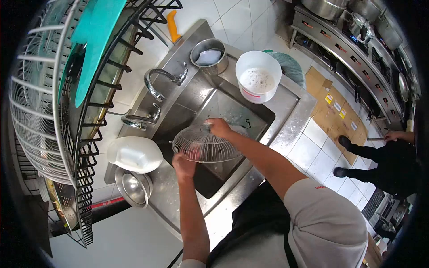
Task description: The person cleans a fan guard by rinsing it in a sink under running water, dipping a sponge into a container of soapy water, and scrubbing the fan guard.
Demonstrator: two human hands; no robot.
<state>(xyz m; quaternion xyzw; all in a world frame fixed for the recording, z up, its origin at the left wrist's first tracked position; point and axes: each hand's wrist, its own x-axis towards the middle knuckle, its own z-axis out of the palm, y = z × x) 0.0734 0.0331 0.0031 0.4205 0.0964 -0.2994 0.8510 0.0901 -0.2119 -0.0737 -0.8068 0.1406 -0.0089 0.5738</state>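
A round, dome-like wire basket (208, 145) is held tilted over the sink (223, 105). My left hand (184, 165) is closed on its rim at the near left side; those fingers are slightly blurred. Against the top of the wires my right hand (218, 128) is closed, with a small greyish thing under the fingertips that I cannot make out. Pale, hazy material shows in the basin behind the basket, partly hidden by my right forearm.
Two curved taps (154, 89) rise along the sink's left edge. A white bucket of foamy water (259, 80) and a steel pot (209, 56) stand at the far end. Left are a white plastic container (134, 154), steel bowls (134, 185) and a dish rack (85, 147). A person (384, 161) stands right.
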